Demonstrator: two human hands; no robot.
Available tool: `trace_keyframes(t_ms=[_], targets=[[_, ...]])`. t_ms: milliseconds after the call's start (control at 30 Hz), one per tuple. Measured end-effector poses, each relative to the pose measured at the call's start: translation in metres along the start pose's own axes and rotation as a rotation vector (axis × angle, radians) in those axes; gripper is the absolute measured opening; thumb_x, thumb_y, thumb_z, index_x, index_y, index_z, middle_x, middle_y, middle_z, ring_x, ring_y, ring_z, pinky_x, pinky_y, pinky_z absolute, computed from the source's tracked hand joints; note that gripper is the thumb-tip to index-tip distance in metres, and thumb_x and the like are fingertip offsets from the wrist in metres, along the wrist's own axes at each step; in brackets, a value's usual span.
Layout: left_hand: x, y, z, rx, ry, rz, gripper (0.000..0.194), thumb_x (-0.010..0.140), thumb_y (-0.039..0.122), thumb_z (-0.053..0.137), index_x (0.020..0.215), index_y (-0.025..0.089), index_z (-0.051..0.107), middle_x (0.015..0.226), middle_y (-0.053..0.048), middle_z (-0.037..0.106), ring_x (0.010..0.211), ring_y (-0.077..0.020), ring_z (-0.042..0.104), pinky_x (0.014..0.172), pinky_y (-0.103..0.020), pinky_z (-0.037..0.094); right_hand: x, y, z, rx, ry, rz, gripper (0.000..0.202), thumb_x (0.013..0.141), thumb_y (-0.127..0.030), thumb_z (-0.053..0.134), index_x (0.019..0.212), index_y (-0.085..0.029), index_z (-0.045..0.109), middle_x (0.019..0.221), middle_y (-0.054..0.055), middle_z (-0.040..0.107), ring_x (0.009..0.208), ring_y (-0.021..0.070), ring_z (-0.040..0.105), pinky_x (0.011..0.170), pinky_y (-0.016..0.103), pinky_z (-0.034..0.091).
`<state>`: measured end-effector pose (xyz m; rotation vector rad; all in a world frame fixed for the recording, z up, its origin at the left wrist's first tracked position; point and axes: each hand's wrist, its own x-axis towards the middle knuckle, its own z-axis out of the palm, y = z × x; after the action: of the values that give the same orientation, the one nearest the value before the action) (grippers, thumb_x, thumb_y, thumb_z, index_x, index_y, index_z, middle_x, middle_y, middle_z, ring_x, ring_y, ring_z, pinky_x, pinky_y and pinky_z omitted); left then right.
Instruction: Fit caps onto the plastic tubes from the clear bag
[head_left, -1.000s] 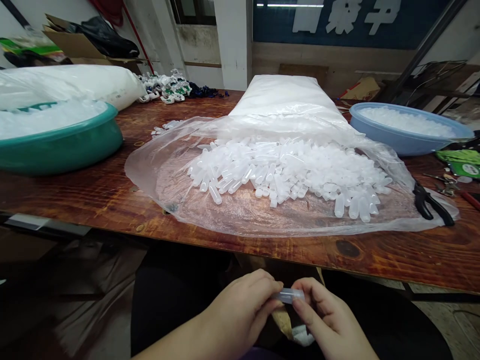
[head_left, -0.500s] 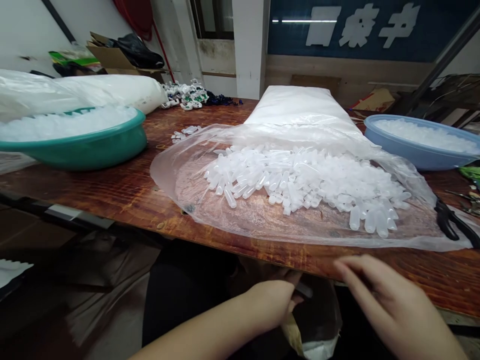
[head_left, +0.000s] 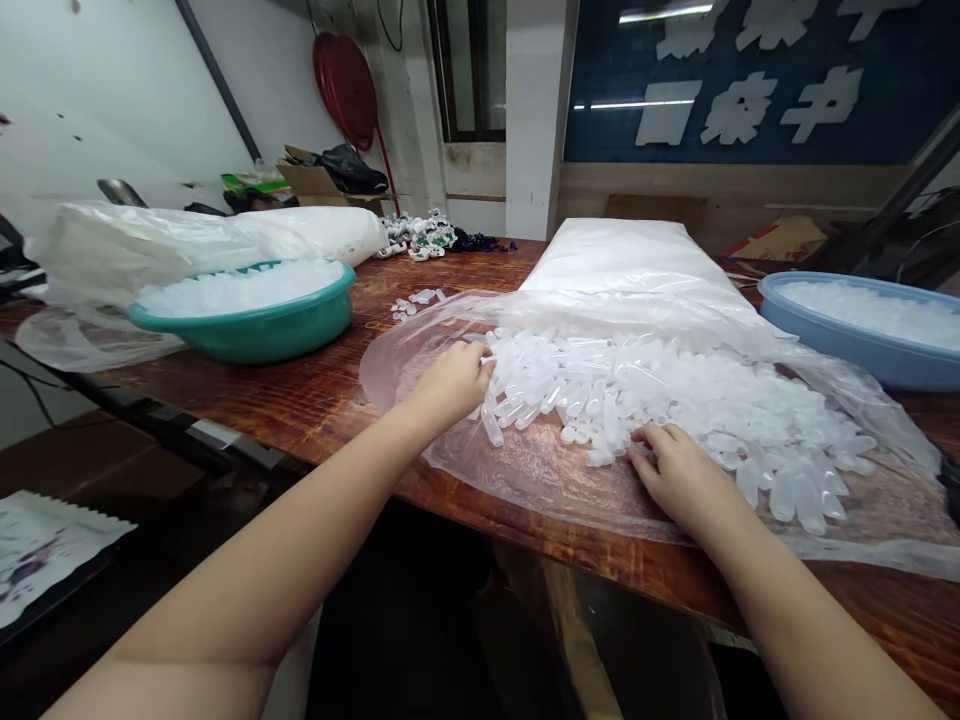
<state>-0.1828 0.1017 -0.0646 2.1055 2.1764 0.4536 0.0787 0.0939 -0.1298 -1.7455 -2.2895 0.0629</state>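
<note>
A heap of small translucent white plastic tubes (head_left: 600, 385) lies on a clear plastic sheet at the mouth of a large white bag (head_left: 630, 255). My left hand (head_left: 454, 380) is at the left end of the heap, its fingers curled together at the tubes; what they hold, if anything, is too small to make out. My right hand (head_left: 671, 465) rests at the front edge of the heap, thumb and fingers bent and a little apart, touching tubes, with nothing plainly held.
A green basin (head_left: 262, 330) of white pieces stands at the left, a blue basin (head_left: 847, 335) at the right. Black-handled scissors (head_left: 951, 485) lie at the right edge. Loose tubes (head_left: 416, 302) and white-and-green parts (head_left: 424, 235) lie on the wooden table (head_left: 300, 405).
Both hands have moved up from below and in front of the table edge to the heap. The view has shifted, showing more of the left side and the wall.
</note>
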Motion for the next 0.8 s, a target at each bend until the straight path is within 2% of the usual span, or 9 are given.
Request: trace_keyframes(t_ms=[133, 233, 300, 367, 500, 633, 733, 800], targets=[[0.014, 0.025, 0.018, 0.065, -0.079, 0.014, 0.072, 0.076, 0.057, 0.051, 0.129, 0.010, 0.038, 0.125, -0.021, 0.042, 0.116, -0.0369, 0.040, 0.090, -0.045, 0.037, -0.006, 0.001, 0.005, 0.033, 0.026, 0.005, 0.017, 0.085, -0.020, 0.049, 0.097, -0.015, 0.059, 0.097, 0.010, 0.061, 0.087, 0.0229, 0.060, 0.074, 0.031, 0.044], [0.015, 0.040, 0.033, 0.087, -0.167, 0.016, 0.095, 0.068, 0.068, 0.051, 0.139, 0.012, 0.021, 0.137, -0.022, 0.028, 0.125, -0.0386, 0.027, 0.097, -0.046, 0.029, -0.010, 0.002, 0.003, 0.060, 0.059, -0.001, 0.019, 0.087, -0.023, 0.045, 0.099, -0.015, 0.058, 0.099, 0.009, 0.060, 0.090, 0.0231, 0.059, 0.076, 0.032, 0.044], [0.019, 0.043, 0.040, 0.074, -0.202, -0.006, 0.102, 0.063, 0.072, 0.052, 0.140, 0.015, 0.018, 0.137, -0.022, 0.027, 0.125, -0.0385, 0.026, 0.098, -0.047, 0.028, -0.012, 0.002, 0.001, 0.084, 0.082, -0.011, 0.021, 0.088, -0.026, 0.043, 0.099, -0.016, 0.057, 0.099, 0.009, 0.060, 0.089, 0.0222, 0.059, 0.076, 0.032, 0.045], [0.027, 0.042, 0.045, 0.053, -0.216, -0.038, 0.100, 0.062, 0.076, 0.048, 0.139, 0.017, 0.021, 0.134, -0.021, 0.032, 0.123, -0.0374, 0.031, 0.096, -0.045, 0.032, -0.014, 0.002, -0.001, 0.109, 0.098, -0.019, 0.022, 0.088, -0.029, 0.041, 0.098, -0.018, 0.057, 0.097, 0.008, 0.060, 0.088, 0.0212, 0.060, 0.075, 0.031, 0.045], [0.044, 0.040, 0.047, 0.026, -0.261, -0.147, 0.086, 0.073, 0.076, 0.031, 0.136, 0.018, 0.026, 0.133, -0.021, 0.033, 0.120, -0.0367, 0.038, 0.089, -0.045, 0.039, -0.013, 0.006, 0.000, 0.152, 0.103, -0.032, 0.021, 0.086, -0.029, 0.042, 0.095, -0.019, 0.057, 0.094, 0.006, 0.060, 0.083, 0.0206, 0.061, 0.070, 0.031, 0.045], [0.058, 0.042, 0.037, 0.022, -0.385, -0.183, 0.085, 0.073, 0.071, 0.040, 0.136, 0.015, 0.025, 0.135, -0.024, 0.032, 0.109, -0.0354, 0.050, 0.078, -0.039, 0.046, -0.011, 0.010, 0.002, 0.188, 0.079, -0.045, 0.020, 0.085, -0.031, 0.043, 0.095, -0.021, 0.057, 0.095, 0.006, 0.060, 0.082, 0.0199, 0.061, 0.069, 0.030, 0.045], [0.061, 0.043, 0.026, 0.010, -0.492, -0.151, 0.084, 0.073, 0.064, 0.048, 0.138, 0.016, 0.021, 0.127, -0.021, 0.045, 0.089, -0.0286, 0.061, 0.069, -0.032, 0.048, -0.011, 0.011, 0.002, 0.206, 0.068, -0.028, 0.021, 0.086, -0.032, 0.041, 0.095, -0.021, 0.056, 0.096, 0.006, 0.060, 0.083, 0.0205, 0.060, 0.070, 0.031, 0.045], [0.061, 0.043, 0.020, 0.007, -0.549, -0.132, 0.082, 0.076, 0.058, 0.050, 0.139, 0.016, 0.017, 0.120, -0.020, 0.052, 0.079, -0.0253, 0.063, 0.063, -0.030, 0.049, -0.011, 0.011, 0.002, 0.216, 0.060, -0.018, 0.021, 0.086, -0.033, 0.041, 0.095, -0.021, 0.055, 0.096, 0.006, 0.059, 0.083, 0.0210, 0.060, 0.070, 0.032, 0.045]])
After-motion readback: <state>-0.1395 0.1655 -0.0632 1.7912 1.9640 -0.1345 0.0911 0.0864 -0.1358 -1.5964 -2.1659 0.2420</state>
